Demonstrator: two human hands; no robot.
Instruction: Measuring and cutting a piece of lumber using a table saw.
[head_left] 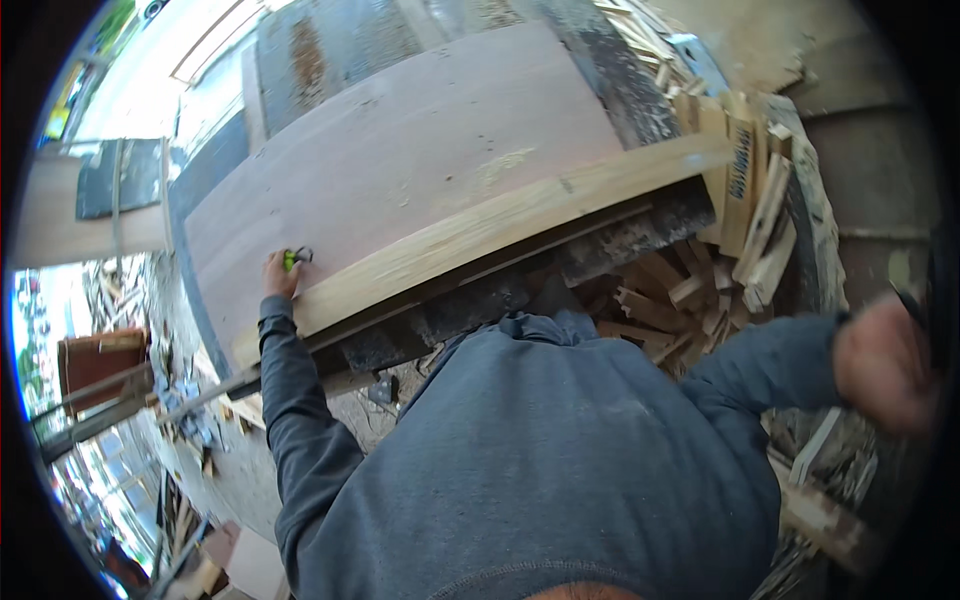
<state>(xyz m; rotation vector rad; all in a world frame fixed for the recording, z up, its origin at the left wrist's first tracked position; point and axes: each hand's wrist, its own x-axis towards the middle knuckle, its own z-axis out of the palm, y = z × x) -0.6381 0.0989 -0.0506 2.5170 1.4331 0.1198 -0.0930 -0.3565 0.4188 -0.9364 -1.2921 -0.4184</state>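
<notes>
At the left, a reddish-brown box [100,370] stands near a scatter of scrap wood. Farther off on the same side, a dark panel [120,178] is observed. Next to the right, the left hand [280,275] is at the left part of a pinkish board [400,140], just beyond the left portion of a long pale plank [490,228]. Its fingers are bent against a small green-and-black object [297,257]; whether they grip it or only touch it cannot be told. The board lies on a dark, stained surface [618,80]. The plank runs slantwise along the board's near side, its left end nearer and its right end farther away. The person's torso, in a dark grey sweatshirt [560,450], is at the near side of the plank. To the right, timber offcuts [740,190] stand bunched beside the plank's right end, with broken pieces [660,290] heaped nearer. At the far right of the view, the right hand [885,365] is motion-blurred, well apart from the plank; its finger opening and any held item cannot be determined
</notes>
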